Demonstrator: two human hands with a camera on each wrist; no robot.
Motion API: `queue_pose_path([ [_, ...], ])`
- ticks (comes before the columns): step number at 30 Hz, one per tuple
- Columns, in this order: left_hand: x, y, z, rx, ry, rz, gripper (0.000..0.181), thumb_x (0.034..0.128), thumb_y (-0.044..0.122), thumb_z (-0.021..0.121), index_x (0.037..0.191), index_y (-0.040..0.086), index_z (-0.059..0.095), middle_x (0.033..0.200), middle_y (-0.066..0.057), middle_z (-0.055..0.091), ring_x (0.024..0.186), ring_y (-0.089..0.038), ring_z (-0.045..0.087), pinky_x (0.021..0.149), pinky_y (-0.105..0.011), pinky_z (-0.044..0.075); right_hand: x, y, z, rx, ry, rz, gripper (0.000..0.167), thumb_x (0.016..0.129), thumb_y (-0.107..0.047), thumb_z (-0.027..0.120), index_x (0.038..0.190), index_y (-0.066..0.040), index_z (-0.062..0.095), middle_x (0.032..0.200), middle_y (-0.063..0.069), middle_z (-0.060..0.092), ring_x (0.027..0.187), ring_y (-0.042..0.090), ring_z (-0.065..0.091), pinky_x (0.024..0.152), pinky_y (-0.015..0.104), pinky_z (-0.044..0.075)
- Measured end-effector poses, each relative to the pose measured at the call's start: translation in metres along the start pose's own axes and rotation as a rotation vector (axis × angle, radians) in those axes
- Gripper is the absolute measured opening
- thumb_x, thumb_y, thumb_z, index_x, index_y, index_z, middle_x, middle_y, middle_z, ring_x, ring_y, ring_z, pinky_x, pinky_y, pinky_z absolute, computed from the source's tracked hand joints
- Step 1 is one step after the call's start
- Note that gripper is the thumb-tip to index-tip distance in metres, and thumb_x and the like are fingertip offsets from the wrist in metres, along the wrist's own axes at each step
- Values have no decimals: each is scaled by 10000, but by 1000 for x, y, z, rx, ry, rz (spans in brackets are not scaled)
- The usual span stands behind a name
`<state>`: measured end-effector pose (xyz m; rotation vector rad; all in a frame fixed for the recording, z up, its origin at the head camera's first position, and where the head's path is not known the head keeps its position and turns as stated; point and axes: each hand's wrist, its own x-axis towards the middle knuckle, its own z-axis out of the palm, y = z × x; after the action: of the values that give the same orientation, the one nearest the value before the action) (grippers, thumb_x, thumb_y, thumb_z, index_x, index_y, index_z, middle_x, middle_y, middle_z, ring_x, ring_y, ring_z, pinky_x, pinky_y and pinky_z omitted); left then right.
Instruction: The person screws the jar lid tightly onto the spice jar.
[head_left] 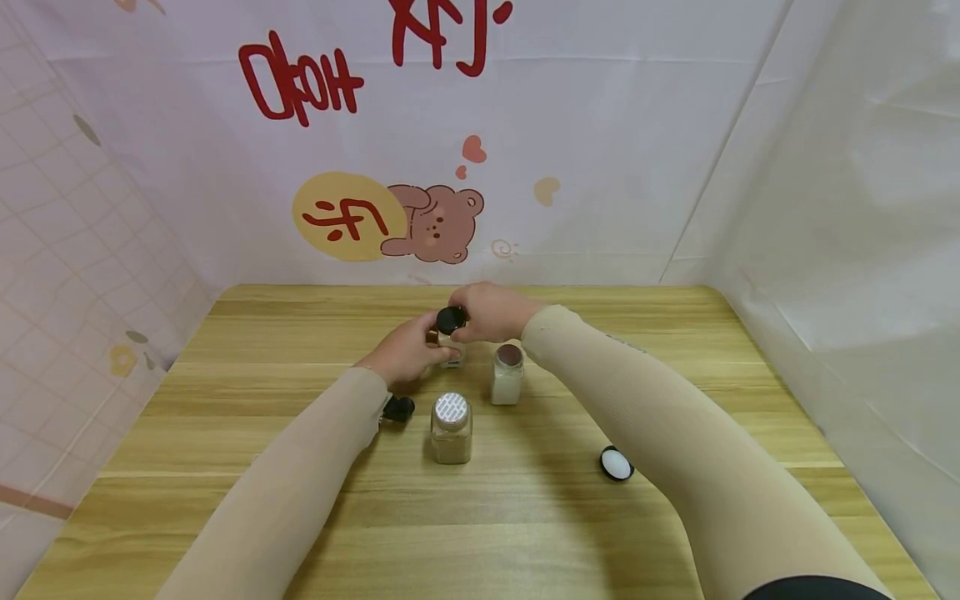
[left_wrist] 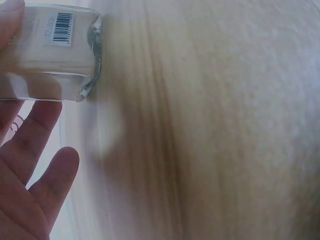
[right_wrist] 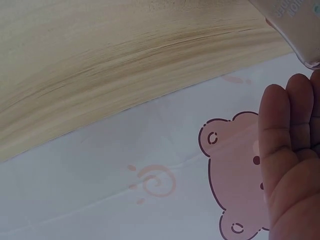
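Note:
Near the back of the table, my left hand (head_left: 405,350) grips a small clear glass jar (head_left: 452,357) from its left side. Pale powder shows through the glass, and a barcode label (left_wrist: 62,28) is on its side in the left wrist view. My right hand (head_left: 491,312) reaches in from the right, with fingers and thumb around the jar's black lid (head_left: 451,320). Part of the jar's printed wall (right_wrist: 299,25) appears in the right wrist view's upper corner. Whether the lid is loose cannot be seen.
A glass jar with a white perforated top (head_left: 452,433) stands in front. Another jar with a reddish-brown top (head_left: 507,383) stands right of the held one. A black lid with white lining (head_left: 617,463) lies at right. A dark object (head_left: 399,408) sits by my left sleeve.

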<state>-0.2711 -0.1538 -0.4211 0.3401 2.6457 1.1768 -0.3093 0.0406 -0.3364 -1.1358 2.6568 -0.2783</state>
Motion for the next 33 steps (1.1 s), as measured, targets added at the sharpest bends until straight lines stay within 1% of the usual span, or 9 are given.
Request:
queue_pose_path([
  [5,0,1,0,7,1,11,540,948,376,803,1427,267,580,1367,-58,652,1261,-308,606,1127,-543,468,0,1,0,21,6,6,341,940,-313,786,1156,-65,695,977,28,682,875,178,593,830,315,501],
  [8,0,1,-1,14,-1,15,553,947,378,803,1439,275,572,1372,-62,647,1264,-309,602,1129,-545,468,0,3,1,56,4,3,421,937,-304,791,1257,-58,673,1053,36,700,929,170,619,883,315,526],
  [12,0,1,0,15,-1,19,556,947,376,804,1443,277,572,1386,-66,638,1278,-312,598,1135,-543,468,-1,8,2,100,-4,-16,436,944,-260,777,1324,-85,655,1118,29,704,968,169,627,916,326,538],
  [16,0,1,-1,14,1,28,544,944,368,808,1430,277,581,1373,-64,643,1268,-309,603,1131,-538,471,-1,10,3,122,-6,-12,358,954,-260,768,1268,-113,680,1079,15,694,947,175,609,886,329,523],
  [22,0,0,0,11,2,30,522,936,373,816,1400,288,594,1329,-47,658,1232,-295,612,1109,-523,480,-1,10,4,108,2,16,340,947,-294,783,1216,-108,692,1004,17,682,919,178,602,868,330,513],
  [25,0,-1,0,12,1,27,526,935,377,816,1402,293,590,1329,-47,663,1234,-292,615,1108,-523,482,0,10,5,105,8,25,344,938,-310,793,1195,-102,697,998,20,689,921,182,612,876,336,522],
  [27,0,-1,0,17,0,25,547,937,376,815,1423,292,579,1356,-51,658,1253,-296,613,1122,-534,476,0,10,5,110,9,25,383,933,-319,797,1224,-93,692,1038,36,710,959,196,637,910,350,537],
  [30,-1,0,0,23,-3,23,586,941,376,810,1462,289,556,1388,-62,644,1269,-305,607,1133,-547,469,0,11,6,131,7,13,498,931,-321,797,1341,-78,654,1164,58,731,1076,217,675,995,363,546],
  [33,-2,-1,0,17,-4,18,605,942,380,809,1478,287,546,1403,-66,632,1272,-307,601,1131,-545,470,-1,14,7,149,-1,-7,529,939,-309,781,1401,-100,630,1213,39,722,1083,212,672,996,355,542],
])
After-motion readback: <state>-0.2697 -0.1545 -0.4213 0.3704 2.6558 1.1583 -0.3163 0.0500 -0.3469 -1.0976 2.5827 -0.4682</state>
